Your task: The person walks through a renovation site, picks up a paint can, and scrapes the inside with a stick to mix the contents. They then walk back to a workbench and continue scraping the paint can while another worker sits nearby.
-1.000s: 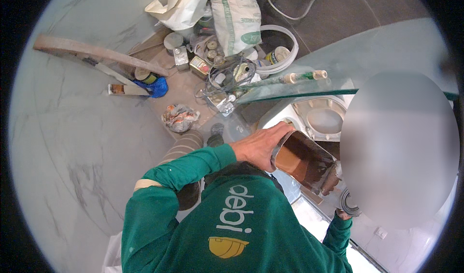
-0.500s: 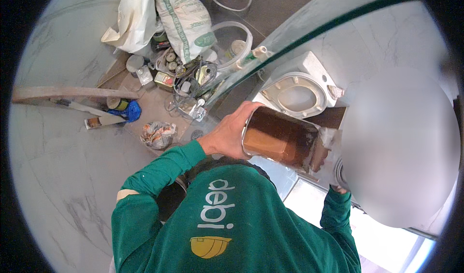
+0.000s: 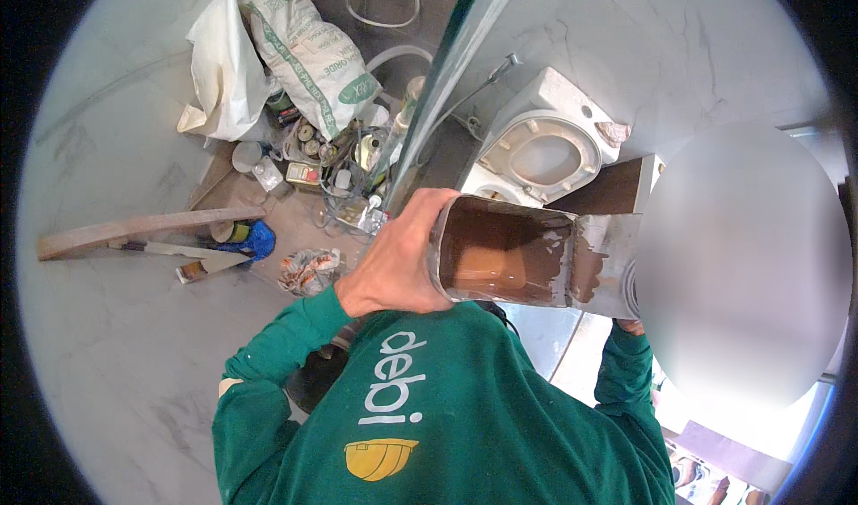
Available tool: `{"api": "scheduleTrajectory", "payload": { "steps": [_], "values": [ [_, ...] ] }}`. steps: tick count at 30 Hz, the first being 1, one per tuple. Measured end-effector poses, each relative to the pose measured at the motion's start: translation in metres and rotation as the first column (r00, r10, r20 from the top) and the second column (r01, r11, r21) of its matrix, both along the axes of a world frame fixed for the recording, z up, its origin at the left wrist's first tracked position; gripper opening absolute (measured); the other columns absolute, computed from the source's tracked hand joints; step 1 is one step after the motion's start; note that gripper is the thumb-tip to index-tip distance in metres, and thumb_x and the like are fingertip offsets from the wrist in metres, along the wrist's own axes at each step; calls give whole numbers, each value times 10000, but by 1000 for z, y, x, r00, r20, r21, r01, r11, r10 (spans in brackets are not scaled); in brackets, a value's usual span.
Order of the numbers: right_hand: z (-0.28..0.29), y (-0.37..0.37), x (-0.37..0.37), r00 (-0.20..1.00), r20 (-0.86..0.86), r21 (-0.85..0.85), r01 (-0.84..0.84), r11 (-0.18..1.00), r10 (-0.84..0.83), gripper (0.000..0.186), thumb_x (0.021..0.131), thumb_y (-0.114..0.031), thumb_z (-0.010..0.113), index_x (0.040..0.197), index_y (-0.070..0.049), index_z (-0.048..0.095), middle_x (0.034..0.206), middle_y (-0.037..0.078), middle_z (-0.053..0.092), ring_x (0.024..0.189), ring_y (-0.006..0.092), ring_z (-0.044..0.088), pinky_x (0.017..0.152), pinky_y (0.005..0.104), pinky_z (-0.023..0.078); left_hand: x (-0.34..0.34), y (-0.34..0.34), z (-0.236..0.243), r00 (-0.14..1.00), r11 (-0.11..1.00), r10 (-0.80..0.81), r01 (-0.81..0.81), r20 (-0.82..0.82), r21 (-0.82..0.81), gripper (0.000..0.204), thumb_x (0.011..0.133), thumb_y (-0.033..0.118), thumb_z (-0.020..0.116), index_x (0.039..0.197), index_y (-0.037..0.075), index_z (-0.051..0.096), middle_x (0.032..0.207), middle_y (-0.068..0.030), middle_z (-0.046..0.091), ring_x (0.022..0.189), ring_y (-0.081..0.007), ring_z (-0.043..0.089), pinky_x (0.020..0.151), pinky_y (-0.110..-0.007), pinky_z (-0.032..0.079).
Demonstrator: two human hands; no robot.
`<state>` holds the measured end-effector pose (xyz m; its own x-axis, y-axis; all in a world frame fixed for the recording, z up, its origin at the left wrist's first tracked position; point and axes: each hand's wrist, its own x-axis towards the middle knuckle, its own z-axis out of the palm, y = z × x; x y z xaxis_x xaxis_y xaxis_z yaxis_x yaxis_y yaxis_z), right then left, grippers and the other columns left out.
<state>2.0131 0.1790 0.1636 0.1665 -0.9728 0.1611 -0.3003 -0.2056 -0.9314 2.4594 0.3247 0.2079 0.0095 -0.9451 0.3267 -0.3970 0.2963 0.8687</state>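
My left hand (image 3: 402, 264) grips the near left end of an open rectangular metal tin (image 3: 492, 259) with brown liquid inside and a brown, flaking rim. The tin's bent-back top (image 3: 604, 264), with a round ringed fitting, reaches to the right. My right hand (image 3: 630, 325) is at that right end, largely hidden beneath the metal, apparently holding it. The tin is held over my green sweatshirt, in front of a white toilet (image 3: 536, 161).
A glass partition (image 3: 433, 94) stands left of the toilet. Sacks (image 3: 304, 58), cans, hoses and crumpled paper (image 3: 308, 271) clutter the left floor. A curved board (image 3: 147, 231) lies by the marble wall. A dark panel (image 3: 612, 183) sits beside the toilet; a blurred oval hides the right side.
The tin and both hands have moved left in the view, and the tin now lies more level across it. The view has turned, showing more of the toilet and wall.
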Motion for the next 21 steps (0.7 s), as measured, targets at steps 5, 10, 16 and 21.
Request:
{"api": "scheduleTrajectory", "payload": {
  "steps": [5, 10, 16, 21],
  "values": [
    [-14, 5, -12, 999, -44, -8, 16, 1000, -16, 527, 864, -227, 680, 1323, -40, 503, 1323, 108, 550, 1207, 236, 523, 1028, 385, 429, -3, 2, 4, 998, 999, -3, 0, 67, 52, 979, 484, 222, 874, 1313, -5, 404, 1212, -201, 508, 1110, -386, 555, 930, -430, 483],
    [-28, 10, -29, 996, -87, -8, 31, 1000, -31, 525, 864, -230, 678, 1320, -36, 505, 1321, 108, 550, 1201, 231, 526, 1024, 379, 431, -15, 0, 1, 998, 993, -18, 11, 59, 117, 958, 491, 219, 873, 1308, 17, 414, 1208, -190, 503, 1105, -365, 560, 919, -411, 495],
    [-36, 12, -41, 995, -95, -15, 21, 1000, -23, 523, 865, -234, 676, 1317, -32, 507, 1318, 107, 551, 1193, 224, 531, 1019, 372, 434, -28, 1, -9, 999, 998, -1, -2, 39, 68, 934, 507, 203, 853, 1296, 6, 395, 1199, -195, 492, 1070, -408, 568, 864, -458, 511],
    [-33, 14, -51, 996, -83, -34, 21, 999, -24, 522, 865, -238, 675, 1314, -29, 509, 1315, 106, 551, 1186, 218, 534, 1014, 367, 436, -37, 2, -16, 999, 998, 8, -10, 32, 68, 920, 500, 189, 849, 1283, 0, 407, 1196, -188, 497, 1082, -388, 569, 876, -436, 510]
  ]
}}
